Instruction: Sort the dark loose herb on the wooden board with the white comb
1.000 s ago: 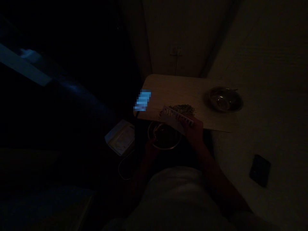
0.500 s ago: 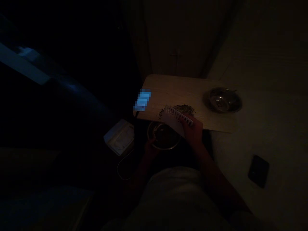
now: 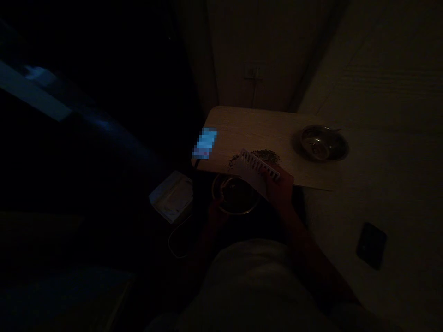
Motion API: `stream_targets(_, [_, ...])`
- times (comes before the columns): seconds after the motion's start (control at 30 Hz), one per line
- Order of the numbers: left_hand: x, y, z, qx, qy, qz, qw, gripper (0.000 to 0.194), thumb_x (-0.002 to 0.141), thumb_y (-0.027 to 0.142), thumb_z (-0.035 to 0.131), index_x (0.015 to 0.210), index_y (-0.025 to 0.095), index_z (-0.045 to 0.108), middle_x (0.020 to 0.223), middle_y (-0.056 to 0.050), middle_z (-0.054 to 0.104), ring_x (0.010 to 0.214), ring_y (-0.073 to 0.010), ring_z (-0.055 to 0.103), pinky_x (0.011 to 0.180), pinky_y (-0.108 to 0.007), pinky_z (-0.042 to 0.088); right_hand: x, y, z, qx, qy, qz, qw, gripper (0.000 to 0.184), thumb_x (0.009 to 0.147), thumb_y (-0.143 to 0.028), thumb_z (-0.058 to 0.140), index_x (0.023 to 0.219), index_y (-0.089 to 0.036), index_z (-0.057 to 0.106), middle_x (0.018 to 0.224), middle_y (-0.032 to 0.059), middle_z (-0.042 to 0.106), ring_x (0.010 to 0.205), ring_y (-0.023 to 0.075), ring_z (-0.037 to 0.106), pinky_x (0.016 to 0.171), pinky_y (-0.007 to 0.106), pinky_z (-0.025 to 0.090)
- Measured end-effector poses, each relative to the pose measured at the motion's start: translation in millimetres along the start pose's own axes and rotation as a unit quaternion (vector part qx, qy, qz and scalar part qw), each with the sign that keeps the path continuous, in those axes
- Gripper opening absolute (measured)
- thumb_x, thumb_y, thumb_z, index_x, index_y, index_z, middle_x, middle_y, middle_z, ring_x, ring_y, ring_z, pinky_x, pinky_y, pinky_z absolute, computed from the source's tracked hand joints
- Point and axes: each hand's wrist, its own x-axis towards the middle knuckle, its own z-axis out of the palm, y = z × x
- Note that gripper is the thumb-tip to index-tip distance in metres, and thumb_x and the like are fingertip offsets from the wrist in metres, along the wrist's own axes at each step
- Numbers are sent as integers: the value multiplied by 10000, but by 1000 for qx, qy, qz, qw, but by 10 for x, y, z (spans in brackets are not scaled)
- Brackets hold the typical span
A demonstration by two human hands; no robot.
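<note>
I see the slotted scraper (image 3: 254, 174) gripped in the right hand (image 3: 282, 186), its long axis slanting from those fingers forward and left; it has shifted slightly rightward since the earlier frame. Dark flecks (image 3: 268, 156) lie just beyond that hand. The left hand (image 3: 217, 210) clasps the round bowl (image 3: 238, 214) by its rim.

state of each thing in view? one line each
left grip: closed on rim of near bowl
near bowl: upright, contents too dark to tell
right grip: closed on slotted white panel
slotted white panel: tilted, held
dark bits: loose, scattered on table
far bowl: upright, contents unclear
screen: lit, image pixelated
dark slab: lying flat, unlit
pale box: open or shut unclear
</note>
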Motion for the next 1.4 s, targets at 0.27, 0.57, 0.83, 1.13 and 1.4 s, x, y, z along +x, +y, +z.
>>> stream_targets(0.27, [42,10,-49,7,38,9,999,333,698,150,625,1015,163,725,1025,-60,760,1218,-302,587,1120,-478,364,38,53,-73,-6,23,16,1000,248,841,-365,636,979,-191,746,853,43,756,740,187,684,673,291,518])
stream_targets(0.57, [41,-11,-81,6,11,0,1000,389,706,183,620,1085,148,705,1126,-90,734,1285,-326,527,1124,-504,357,24,22,-28,8,11,1,1000,273,847,-380,637,1004,-186,749,921,59,763,792,199,700,710,299,528])
stream_targets(0.83, [13,0,-56,21,16,-7,1000,343,708,184,625,1036,146,721,1094,-88,742,1265,-329,544,1113,-511,370,11,-30,23,10,-15,-14,1000,264,862,-388,621,1008,-211,751,916,45,763,786,200,704,700,301,534])
stream_targets(1.13, [-6,0,14,3,-9,6,1000,382,704,175,620,1073,140,712,1107,-92,739,1281,-323,530,1124,-494,358,-13,-29,84,5,-18,-17,1000,270,880,-393,592,1010,-217,751,931,44,764,807,205,703,759,330,550])
stream_targets(1.4, [48,6,-97,15,14,-15,1000,378,711,190,624,1074,127,707,1088,-104,743,1297,-330,513,1131,-498,349,0,-36,7,-11,-7,-29,999,260,867,-384,604,998,-215,752,912,49,764,794,207,704,730,318,537])
